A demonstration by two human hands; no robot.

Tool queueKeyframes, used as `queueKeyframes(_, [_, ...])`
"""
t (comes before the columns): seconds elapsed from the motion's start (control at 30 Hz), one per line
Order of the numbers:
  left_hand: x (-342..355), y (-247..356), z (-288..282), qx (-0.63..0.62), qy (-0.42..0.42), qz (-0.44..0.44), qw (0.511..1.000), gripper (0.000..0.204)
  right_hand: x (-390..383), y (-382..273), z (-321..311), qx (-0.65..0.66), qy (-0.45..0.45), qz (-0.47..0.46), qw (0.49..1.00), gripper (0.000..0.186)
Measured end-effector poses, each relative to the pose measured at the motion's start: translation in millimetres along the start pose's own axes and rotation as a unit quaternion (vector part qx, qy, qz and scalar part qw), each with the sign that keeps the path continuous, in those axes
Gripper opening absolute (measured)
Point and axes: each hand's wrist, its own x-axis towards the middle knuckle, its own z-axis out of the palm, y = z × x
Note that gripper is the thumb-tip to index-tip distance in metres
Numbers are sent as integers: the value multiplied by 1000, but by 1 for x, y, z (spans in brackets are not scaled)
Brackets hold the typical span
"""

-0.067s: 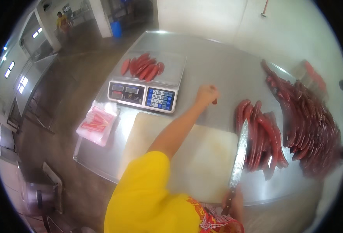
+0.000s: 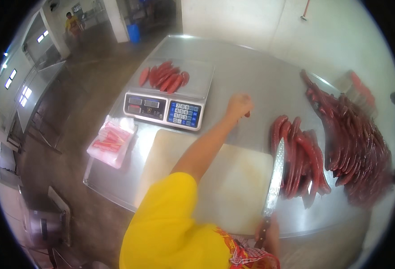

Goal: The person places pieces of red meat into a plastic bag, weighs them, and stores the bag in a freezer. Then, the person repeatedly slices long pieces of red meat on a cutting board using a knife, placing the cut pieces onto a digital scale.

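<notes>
My left hand (image 2: pixel 239 106) is closed above the bare steel right of the scale, with a small dark red sausage piece (image 2: pixel 247 114) poking out beneath the fingers. At the front edge of the table, my right hand (image 2: pixel 272 231) grips a long knife (image 2: pixel 276 177) by its dark riveted handle. Its blade points away from me, between the pale cutting board (image 2: pixel 235 179) and a bunch of long red sausages (image 2: pixel 296 157). Several short red sausages (image 2: pixel 165 76) lie on the plate of a digital scale (image 2: pixel 161 110) at the far left.
A larger heap of dark red sausage links (image 2: pixel 356 139) covers the right side of the steel table (image 2: pixel 246 58), near the wall. Left of the board sits a pack of printed plastic bags (image 2: pixel 111 142). Another person (image 2: pixel 73 26) in yellow is far off at the upper left.
My left hand has shifted very slightly, still closed around the sausage piece. The knife and my right hand have hardly moved.
</notes>
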Motion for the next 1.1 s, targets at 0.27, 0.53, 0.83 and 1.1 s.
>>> queueKeyframes(0.27, [2,9,-9,126,3,68,990,28,-8,-4,2,-42,-6,-17,999,66])
queueKeyframes(0.53, [-51,-59,88,152,-55,100,982,38,-20,-9,-19,29,31,-82,996,64])
queueKeyframes(0.83, [-41,-63,192,138,-52,-150,978,18,-46,13,-56,84,56,-126,987,65])
queueKeyframes(1.1, [-88,89,138,-201,-192,-100,955,5,-36,19,-92,126,136,-167,968,66])
